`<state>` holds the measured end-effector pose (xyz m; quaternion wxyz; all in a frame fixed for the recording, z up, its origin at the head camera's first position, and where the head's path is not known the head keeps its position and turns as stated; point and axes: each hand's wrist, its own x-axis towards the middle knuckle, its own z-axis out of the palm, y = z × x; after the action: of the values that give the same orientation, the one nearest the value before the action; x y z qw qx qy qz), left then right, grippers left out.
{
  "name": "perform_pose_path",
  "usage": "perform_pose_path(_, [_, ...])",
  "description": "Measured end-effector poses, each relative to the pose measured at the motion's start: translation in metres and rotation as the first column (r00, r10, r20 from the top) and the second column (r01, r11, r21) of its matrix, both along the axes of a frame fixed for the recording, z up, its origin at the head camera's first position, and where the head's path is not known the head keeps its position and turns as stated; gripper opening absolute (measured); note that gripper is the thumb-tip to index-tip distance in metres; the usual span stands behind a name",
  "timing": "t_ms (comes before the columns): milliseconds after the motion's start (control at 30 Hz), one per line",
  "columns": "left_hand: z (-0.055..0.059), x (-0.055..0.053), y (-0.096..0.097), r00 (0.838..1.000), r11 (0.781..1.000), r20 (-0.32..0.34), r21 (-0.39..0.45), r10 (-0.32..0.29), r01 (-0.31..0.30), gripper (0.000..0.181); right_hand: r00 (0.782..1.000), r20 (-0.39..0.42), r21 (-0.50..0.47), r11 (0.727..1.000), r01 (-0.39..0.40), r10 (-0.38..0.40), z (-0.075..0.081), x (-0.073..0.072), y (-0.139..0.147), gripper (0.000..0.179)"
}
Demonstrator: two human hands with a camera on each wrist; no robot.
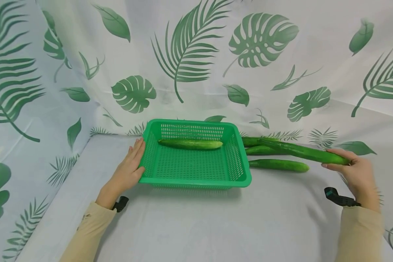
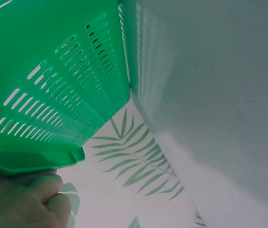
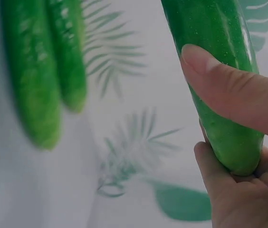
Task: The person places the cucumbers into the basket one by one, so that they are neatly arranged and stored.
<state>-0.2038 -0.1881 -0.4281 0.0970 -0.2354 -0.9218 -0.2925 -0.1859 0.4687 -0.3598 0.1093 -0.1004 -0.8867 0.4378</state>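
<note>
A green plastic basket (image 1: 190, 183) with slotted walls stands on the table, with one cucumber (image 1: 190, 144) lying inside near its far wall. My left hand (image 1: 126, 169) holds the basket's left rim; in the left wrist view, bent fingers (image 2: 53, 204) show just under that rim. Off to the right, my right hand (image 1: 360, 174) grips another cucumber (image 1: 314, 153) by its near end, thumb on one side and fingers round the other. The held cucumber slants up over the loose ones, its far end pointing toward the basket.
Several cucumbers (image 1: 280, 165) lie on the table right of the basket, their left ends close to its wall or hidden behind it. A white cloth with green leaf prints (image 1: 196, 47) hangs behind and on the left. The white tabletop (image 1: 196, 225) stretches in front.
</note>
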Motion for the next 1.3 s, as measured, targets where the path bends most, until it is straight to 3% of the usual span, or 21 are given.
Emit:
perform_pose_path(333, [-0.001, -0.002, -0.001, 1.0, 1.0, -0.005, 0.007, -0.019, 0.019, 0.076, 0.997, -0.073, -0.05, 0.999, -0.004, 0.0, 0.061, -0.025, -0.039, 0.062])
perform_pose_path(533, [0.0, -0.001, 0.0, 1.0, 1.0, 0.005, 0.008, -0.021, 0.021, 0.075, 0.987, -0.15, -0.092, 0.993, -0.073, 0.059, 0.09, -0.041, -0.076, 0.057])
perform_pose_path(700, [0.0, -0.001, 0.0, 1.0, 1.0, 0.017, 0.001, -0.011, 0.011, 0.076, 0.963, -0.23, -0.252, 0.948, -0.195, 0.137, 0.107, -0.055, -0.114, 0.054])
perform_pose_path(733, [0.0, -0.001, 0.0, 1.0, 1.0, 0.017, 0.001, -0.008, 0.008, 0.076, 0.956, -0.251, -0.297, 0.928, -0.226, 0.152, 0.11, -0.058, -0.122, 0.054])
perform_pose_path(933, [0.001, 0.0, 0.0, 1.0, 1.0, 0.009, 0.011, -0.006, 0.006, 0.076, 0.928, -0.31, -0.358, 0.878, -0.316, 0.208, 0.116, -0.076, -0.169, 0.053])
perform_pose_path(1000, [0.002, 0.0, -0.001, 1.0, 1.0, 0.009, 0.011, -0.007, 0.007, 0.076, 0.922, -0.32, -0.346, 0.878, -0.329, 0.22, 0.115, -0.082, -0.185, 0.053])
perform_pose_path(1167, [0.002, 0.0, -0.001, 1.0, 1.0, 0.015, 0.008, -0.008, 0.008, 0.076, 0.926, -0.278, -0.192, 0.93, -0.315, 0.256, 0.101, -0.093, -0.224, 0.051])
perform_pose_path(1300, [0.002, 0.001, 0.0, 1.0, 1.0, 0.017, 0.01, -0.01, 0.01, 0.076, 0.929, -0.225, -0.122, 0.938, -0.326, 0.294, 0.081, -0.101, -0.251, 0.05])
